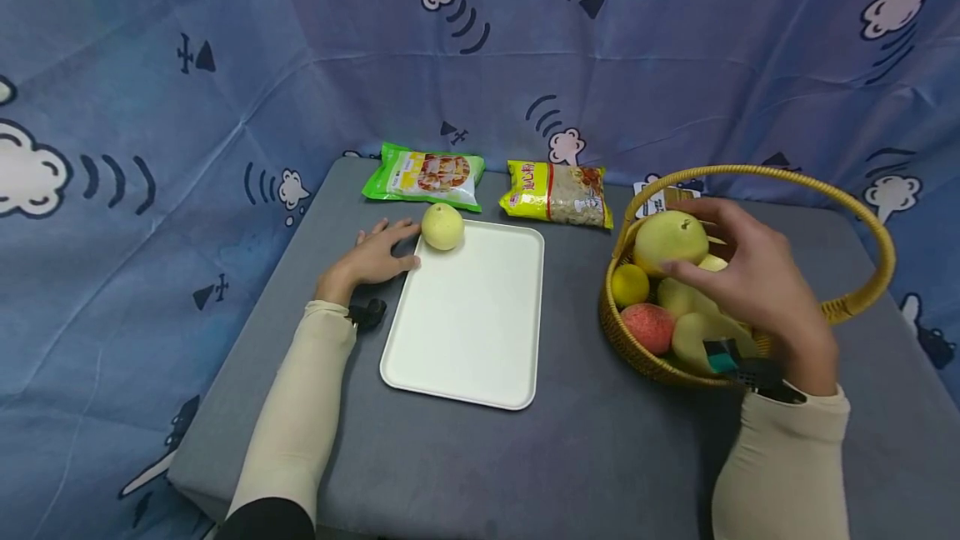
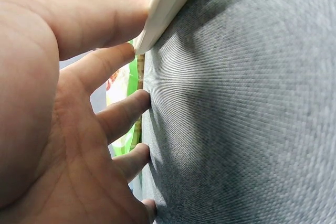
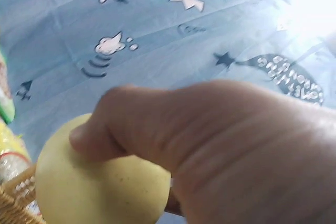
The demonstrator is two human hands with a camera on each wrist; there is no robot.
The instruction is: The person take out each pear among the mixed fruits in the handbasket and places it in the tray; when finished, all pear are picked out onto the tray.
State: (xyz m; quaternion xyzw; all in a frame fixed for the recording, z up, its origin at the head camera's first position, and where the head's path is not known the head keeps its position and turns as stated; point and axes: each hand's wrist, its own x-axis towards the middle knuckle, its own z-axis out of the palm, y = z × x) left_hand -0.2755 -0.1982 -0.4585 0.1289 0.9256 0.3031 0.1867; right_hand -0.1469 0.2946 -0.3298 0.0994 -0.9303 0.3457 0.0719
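Note:
My right hand (image 1: 750, 265) grips a round yellow-green pear (image 1: 670, 242) over the wicker basket (image 1: 626, 344); in the right wrist view the thumb presses on the pear (image 3: 100, 187). Below it in the basket lie a small yellow lemon-like fruit (image 1: 630, 284), a red peach-like fruit (image 1: 648, 327) and several green-yellow fruits. At the left, my left hand (image 1: 378, 255) has its fingers spread, thumb and index fingertip at the edge of the white tray (image 1: 472, 323). Another yellow-green pear (image 1: 442, 227) sits in the tray's far left corner, beside that hand.
Behind the tray lie a green food packet (image 1: 427, 177) and a yellow packet (image 1: 557, 193). The basket's tall handle (image 1: 885, 248) arches over the right forearm side. A patterned blue curtain (image 1: 480, 48) hangs behind the grey table (image 1: 600, 457).

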